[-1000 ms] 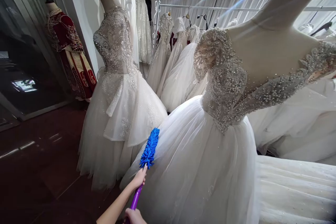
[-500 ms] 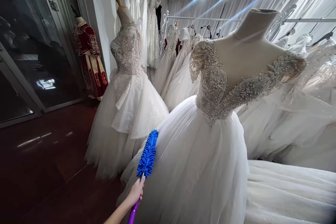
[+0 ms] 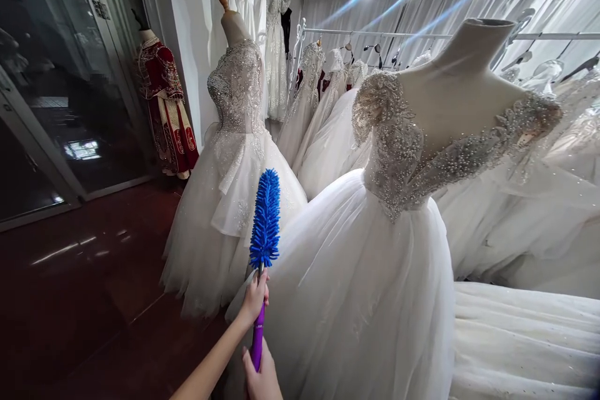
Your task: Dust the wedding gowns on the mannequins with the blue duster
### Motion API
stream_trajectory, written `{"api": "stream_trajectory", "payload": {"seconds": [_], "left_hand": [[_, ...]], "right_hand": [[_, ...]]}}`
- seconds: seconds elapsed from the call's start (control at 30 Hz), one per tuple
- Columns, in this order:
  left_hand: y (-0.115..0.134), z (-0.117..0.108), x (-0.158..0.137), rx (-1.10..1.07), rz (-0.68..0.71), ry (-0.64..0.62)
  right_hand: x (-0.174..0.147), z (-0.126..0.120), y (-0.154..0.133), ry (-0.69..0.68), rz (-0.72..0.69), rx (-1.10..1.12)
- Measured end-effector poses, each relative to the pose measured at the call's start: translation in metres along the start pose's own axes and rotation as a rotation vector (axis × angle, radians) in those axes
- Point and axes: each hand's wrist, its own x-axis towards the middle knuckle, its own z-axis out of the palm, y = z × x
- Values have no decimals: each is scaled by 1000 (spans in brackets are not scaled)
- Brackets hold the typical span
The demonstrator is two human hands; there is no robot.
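Note:
My left hand (image 3: 255, 297) is closed around the upper part of a duster's handle, just below its fluffy blue head (image 3: 265, 219). Lower down, my right hand (image 3: 263, 376) grips the purple handle (image 3: 257, 340), thumb on the left side. The duster stands almost upright, its head in front of the gap between two white gowns. To the right is the nearer gown (image 3: 370, 275), a full tulle skirt under a beaded bodice, worn by a headless dress form (image 3: 462, 87). Behind the duster stands another beaded white gown (image 3: 237, 119). Whether the blue strands touch either skirt I cannot tell.
A red and gold embroidered outfit (image 3: 166, 106) stands on a form beside glass doors (image 3: 60, 94). More white gowns hang from a rail (image 3: 365, 33) at the back. White fabric (image 3: 525, 331) spreads at lower right. The floor (image 3: 107, 275) is dark red and glossy.
The duster has risen and swung from tilted against the near skirt to nearly upright. My right hand has come into view on the handle's lower part. The view has shifted slightly left.

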Motion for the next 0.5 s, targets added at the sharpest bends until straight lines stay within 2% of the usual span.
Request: {"api": "stream_trajectory", "payload": {"seconds": [0.1, 0.23, 0.3, 0.4, 0.5], "left_hand": [[29, -40, 27, -39, 96, 7], [68, -106, 73, -57, 130, -33], [88, -130, 96, -72, 147, -58], [116, -145, 127, -80, 197, -100], [138, -140, 154, -70, 227, -181]], "right_hand": [[24, 38, -9, 80, -150, -98], [70, 107, -12, 211, -235, -121], [96, 135, -17, 247, -260, -144], [129, 158, -37, 239, -293, -174], [152, 163, -67, 240, -308, -171]]}}
